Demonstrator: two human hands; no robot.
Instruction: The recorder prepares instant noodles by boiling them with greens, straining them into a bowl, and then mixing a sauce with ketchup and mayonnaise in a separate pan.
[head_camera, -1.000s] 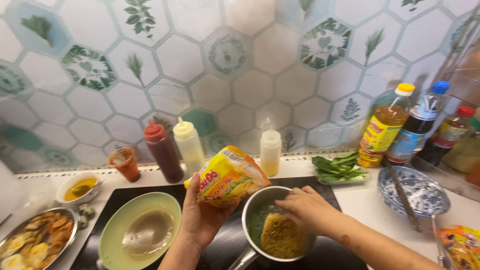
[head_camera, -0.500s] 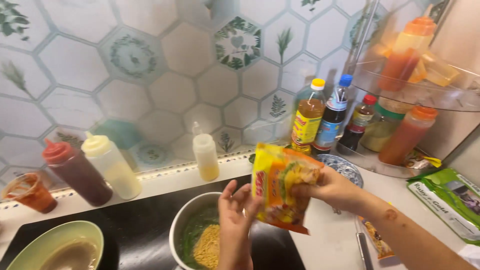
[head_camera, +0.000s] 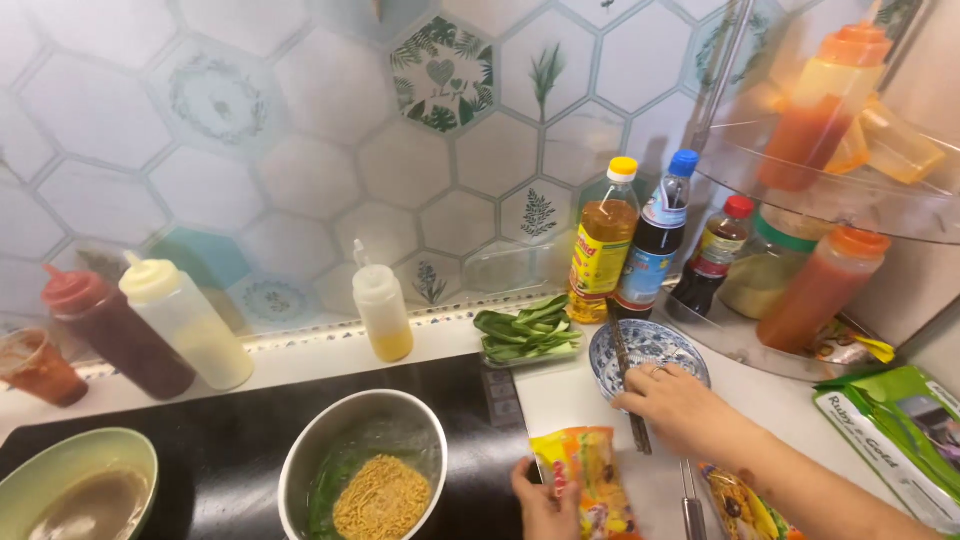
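We see the yellow noodle packet (head_camera: 583, 480) lying flat on the white counter (head_camera: 570, 385) at its near edge, just right of the black cooktop (head_camera: 230, 440). Our left hand (head_camera: 545, 505) grips the packet's near left side, fingers curled on it. Our right hand (head_camera: 680, 405) rests further back and to the right, fingers loosely together, on the chopsticks (head_camera: 625, 380) laid across the blue patterned bowl (head_camera: 650, 350). Left of the packet, on the cooktop, a steel pot (head_camera: 362, 470) holds a dry noodle block and greens.
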